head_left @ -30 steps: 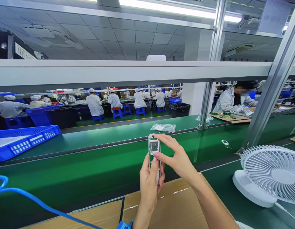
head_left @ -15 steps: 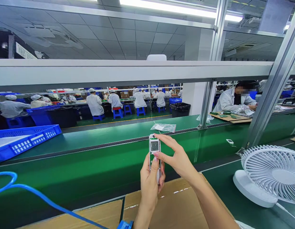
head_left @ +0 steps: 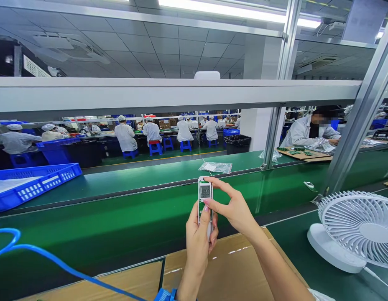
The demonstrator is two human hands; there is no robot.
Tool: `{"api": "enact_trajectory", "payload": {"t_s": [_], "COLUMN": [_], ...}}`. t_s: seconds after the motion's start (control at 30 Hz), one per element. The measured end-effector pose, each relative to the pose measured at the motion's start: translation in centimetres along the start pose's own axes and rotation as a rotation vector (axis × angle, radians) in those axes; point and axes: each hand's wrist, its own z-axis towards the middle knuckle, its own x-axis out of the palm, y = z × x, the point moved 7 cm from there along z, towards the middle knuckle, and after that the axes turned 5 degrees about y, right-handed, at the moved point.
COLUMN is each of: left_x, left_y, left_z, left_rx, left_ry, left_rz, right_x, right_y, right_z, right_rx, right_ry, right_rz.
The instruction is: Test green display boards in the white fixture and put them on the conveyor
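I hold a slim white device point(head_left: 205, 196) upright in front of me; it has a small grey display near its top and a green circuit board showing below. My left hand point(head_left: 197, 239) is wrapped around its lower part from below. From the right, my right hand point(head_left: 232, 207) pinches the device's upper part, forefinger at the top edge and thumb at mid-height. Both hands hover over brown cardboard sheets point(head_left: 234, 267) at my station.
A green conveyor belt point(head_left: 125, 217) runs across ahead, carrying a small white part point(head_left: 309, 184). A clear plastic bag point(head_left: 215, 167) and a blue crate point(head_left: 34, 184) lie beyond. A white desk fan point(head_left: 353, 230) stands right. A blue cable point(head_left: 56, 263) curls left. Other workers sit at distant lines.
The small white part on the belt has travelled to the right. My hands and the device have shifted slightly right, with the display now more plainly visible.
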Motion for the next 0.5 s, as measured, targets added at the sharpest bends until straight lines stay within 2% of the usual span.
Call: {"api": "enact_trajectory", "payload": {"t_s": [0.5], "left_x": [-0.31], "left_y": [-0.05], "left_z": [-0.26], "left_rx": [0.012], "left_ry": [-0.03], "left_rz": [-0.033], "right_x": [0.2], "right_y": [-0.58], "right_z": [0.03], "right_rx": [-0.008], "right_ry": [-0.024], "right_rz": [-0.019]}}
